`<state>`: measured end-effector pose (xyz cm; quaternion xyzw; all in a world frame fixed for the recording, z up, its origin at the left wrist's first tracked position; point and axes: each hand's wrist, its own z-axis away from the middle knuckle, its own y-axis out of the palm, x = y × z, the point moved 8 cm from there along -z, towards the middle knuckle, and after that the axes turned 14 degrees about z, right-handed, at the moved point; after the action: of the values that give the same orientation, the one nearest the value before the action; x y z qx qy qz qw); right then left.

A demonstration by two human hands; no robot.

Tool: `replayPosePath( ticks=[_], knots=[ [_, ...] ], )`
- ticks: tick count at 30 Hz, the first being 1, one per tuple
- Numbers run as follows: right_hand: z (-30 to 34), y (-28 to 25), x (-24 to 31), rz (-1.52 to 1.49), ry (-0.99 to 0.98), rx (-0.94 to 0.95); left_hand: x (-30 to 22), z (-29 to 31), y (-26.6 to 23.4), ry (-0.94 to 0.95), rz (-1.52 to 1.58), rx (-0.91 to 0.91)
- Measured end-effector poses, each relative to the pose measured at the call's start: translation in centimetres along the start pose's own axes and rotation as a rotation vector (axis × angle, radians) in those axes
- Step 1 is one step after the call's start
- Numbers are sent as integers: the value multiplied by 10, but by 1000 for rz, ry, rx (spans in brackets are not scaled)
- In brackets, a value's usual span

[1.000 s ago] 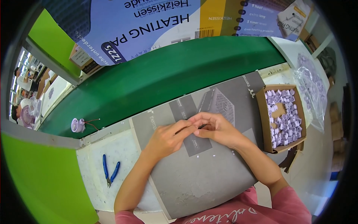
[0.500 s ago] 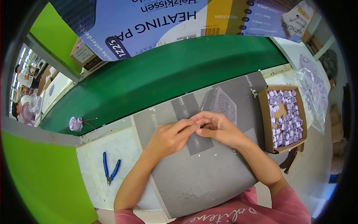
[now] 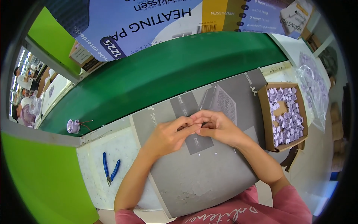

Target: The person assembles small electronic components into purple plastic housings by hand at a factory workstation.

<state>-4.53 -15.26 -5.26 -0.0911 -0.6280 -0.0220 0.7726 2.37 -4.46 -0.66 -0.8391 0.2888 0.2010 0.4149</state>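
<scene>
My left hand and my right hand meet fingertip to fingertip above a grey printed cardboard sheet. Both are closed in a pinch, and whatever lies between the fingers is hidden or too small to make out. A few tiny white bits are scattered on the sheet just below my hands. To the right stands an open brown cardboard box, holding many small pale-lilac plastic pieces. Blue-handled side cutters lie with their handles spread on the white surface at the left.
Beyond the sheet runs a green conveyor belt, carrying a small round white part with wires at its left. A large blue printed box spans the far side. Clear plastic bags lie at the far right; a green panel stands left.
The round wired part has shifted slightly left along the belt, and the large blue box also sits a little farther left. My hands stay together, their fingers only slightly moved.
</scene>
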Motion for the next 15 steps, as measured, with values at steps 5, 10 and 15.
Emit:
replayPosePath(
  ticks=[5,10,15],
  knots=[
    [0,1,-1,72,-49,26,0,-2,1,-23,38,61],
    [-1,1,0,83,-81,23,0,0,2,32,-30,76],
    [-1,0,0,36,-74,26,-4,-2,2,23,-60,73]
  ],
)
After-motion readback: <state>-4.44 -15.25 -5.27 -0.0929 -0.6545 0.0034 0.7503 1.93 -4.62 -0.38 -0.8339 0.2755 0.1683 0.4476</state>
